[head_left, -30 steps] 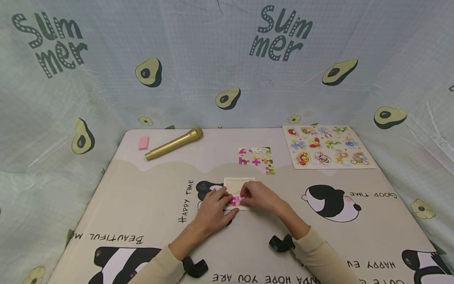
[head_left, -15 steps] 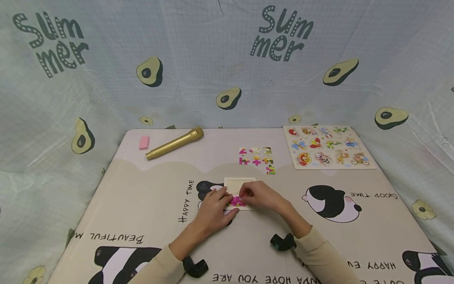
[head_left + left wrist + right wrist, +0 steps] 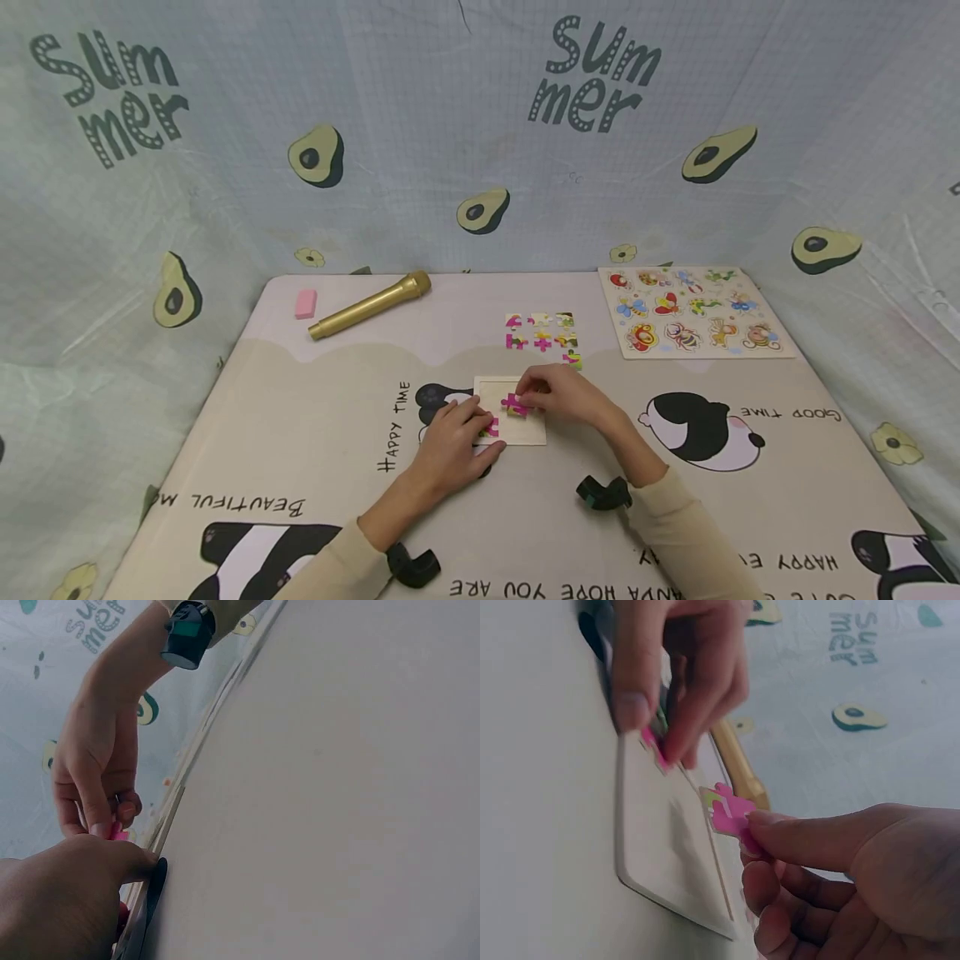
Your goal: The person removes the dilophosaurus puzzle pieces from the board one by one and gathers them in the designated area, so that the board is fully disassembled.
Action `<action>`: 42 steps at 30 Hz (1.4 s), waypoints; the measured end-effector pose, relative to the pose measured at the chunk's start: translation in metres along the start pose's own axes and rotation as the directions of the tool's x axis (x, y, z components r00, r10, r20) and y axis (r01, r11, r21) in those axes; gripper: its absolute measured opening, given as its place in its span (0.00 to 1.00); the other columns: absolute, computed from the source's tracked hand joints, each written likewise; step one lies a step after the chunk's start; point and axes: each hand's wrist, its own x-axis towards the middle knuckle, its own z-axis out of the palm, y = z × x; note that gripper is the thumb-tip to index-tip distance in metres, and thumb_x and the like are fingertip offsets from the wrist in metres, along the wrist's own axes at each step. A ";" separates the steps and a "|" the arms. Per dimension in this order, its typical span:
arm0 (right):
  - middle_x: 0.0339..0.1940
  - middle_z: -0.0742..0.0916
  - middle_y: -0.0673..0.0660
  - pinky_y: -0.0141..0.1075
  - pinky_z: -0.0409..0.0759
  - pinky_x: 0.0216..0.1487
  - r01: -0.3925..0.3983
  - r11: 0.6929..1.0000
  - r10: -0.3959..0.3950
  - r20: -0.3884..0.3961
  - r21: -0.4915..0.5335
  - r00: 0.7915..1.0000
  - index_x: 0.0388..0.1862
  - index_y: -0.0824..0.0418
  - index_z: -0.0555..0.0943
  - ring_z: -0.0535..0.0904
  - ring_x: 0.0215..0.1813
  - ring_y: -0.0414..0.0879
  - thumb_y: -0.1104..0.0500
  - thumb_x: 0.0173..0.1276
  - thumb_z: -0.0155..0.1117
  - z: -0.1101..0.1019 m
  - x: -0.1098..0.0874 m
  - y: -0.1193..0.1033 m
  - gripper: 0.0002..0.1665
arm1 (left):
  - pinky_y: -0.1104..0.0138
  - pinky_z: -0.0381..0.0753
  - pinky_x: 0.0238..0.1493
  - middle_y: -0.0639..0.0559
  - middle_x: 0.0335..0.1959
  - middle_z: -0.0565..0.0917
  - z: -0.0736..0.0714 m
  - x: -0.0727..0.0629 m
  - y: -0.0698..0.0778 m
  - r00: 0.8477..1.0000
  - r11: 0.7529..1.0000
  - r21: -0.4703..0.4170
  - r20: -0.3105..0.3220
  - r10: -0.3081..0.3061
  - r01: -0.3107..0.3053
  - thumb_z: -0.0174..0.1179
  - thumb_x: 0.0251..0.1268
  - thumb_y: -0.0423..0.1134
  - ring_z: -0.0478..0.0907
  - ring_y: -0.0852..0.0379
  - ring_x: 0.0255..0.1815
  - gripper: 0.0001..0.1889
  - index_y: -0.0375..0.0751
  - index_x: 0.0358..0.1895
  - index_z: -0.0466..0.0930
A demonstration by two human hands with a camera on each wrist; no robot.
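A pale puzzle tray (image 3: 529, 432) lies on the table in front of the person. The left hand (image 3: 450, 437) rests over its left side, thumb at the near edge and fingertips on a pink puzzle piece (image 3: 491, 428) in the near left corner. Between thumb and fingers the right hand (image 3: 562, 393) pinches a second pink puzzle piece (image 3: 732, 813), held above the tray. In the right wrist view this piece shows a knob and a patch of yellow-green. Beyond the tray, several loose puzzle pieces (image 3: 542, 340) lie in rows, the nearest partly behind the right hand.
A gold microphone (image 3: 367, 307) and a pink eraser-like block (image 3: 305, 304) lie at the back left. At the back right is a board with insect pictures (image 3: 693, 313). A patterned curtain (image 3: 397, 125) stands behind the table's far edge.
The right hand has lifted the pink piece from beside the corner piece and moved it away from the person and slightly right. The left hand stays in place.
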 end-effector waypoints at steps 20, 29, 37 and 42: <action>0.38 0.87 0.57 0.32 0.79 0.36 -0.107 0.994 0.099 -0.180 -0.036 0.979 0.45 0.62 0.85 0.79 0.33 0.44 0.58 0.72 0.65 -0.033 0.022 0.036 0.09 | 0.47 0.78 0.64 0.44 0.51 0.86 0.001 0.000 -0.001 1.000 1.000 0.006 0.013 -0.015 0.015 0.72 0.57 0.51 0.83 0.48 0.58 0.21 0.38 0.46 0.88; 0.37 0.87 0.58 0.33 0.77 0.35 -0.147 0.988 0.134 -0.228 -0.043 0.964 0.44 0.63 0.87 0.78 0.34 0.45 0.57 0.72 0.64 -0.038 0.030 0.046 0.10 | 0.48 0.79 0.64 0.45 0.50 0.87 0.002 0.000 -0.002 1.000 1.000 0.014 0.005 -0.009 0.008 0.72 0.56 0.51 0.83 0.49 0.57 0.21 0.39 0.45 0.89; 0.38 0.88 0.59 0.34 0.77 0.39 -0.142 0.986 0.116 -0.247 -0.089 0.962 0.44 0.64 0.87 0.79 0.37 0.46 0.58 0.73 0.63 -0.034 0.033 0.050 0.11 | 0.49 0.79 0.64 0.45 0.50 0.87 0.003 -0.001 -0.002 1.000 1.000 0.017 0.011 -0.013 0.013 0.72 0.56 0.52 0.83 0.49 0.58 0.21 0.39 0.46 0.89; 0.41 0.88 0.60 0.36 0.78 0.40 -0.159 0.980 0.124 -0.267 -0.116 0.956 0.44 0.64 0.87 0.79 0.38 0.47 0.59 0.73 0.63 -0.032 0.033 0.048 0.11 | 0.48 0.79 0.64 0.45 0.50 0.87 0.003 -0.002 -0.002 1.000 1.000 0.015 0.010 -0.009 0.009 0.72 0.56 0.52 0.83 0.49 0.58 0.21 0.39 0.46 0.89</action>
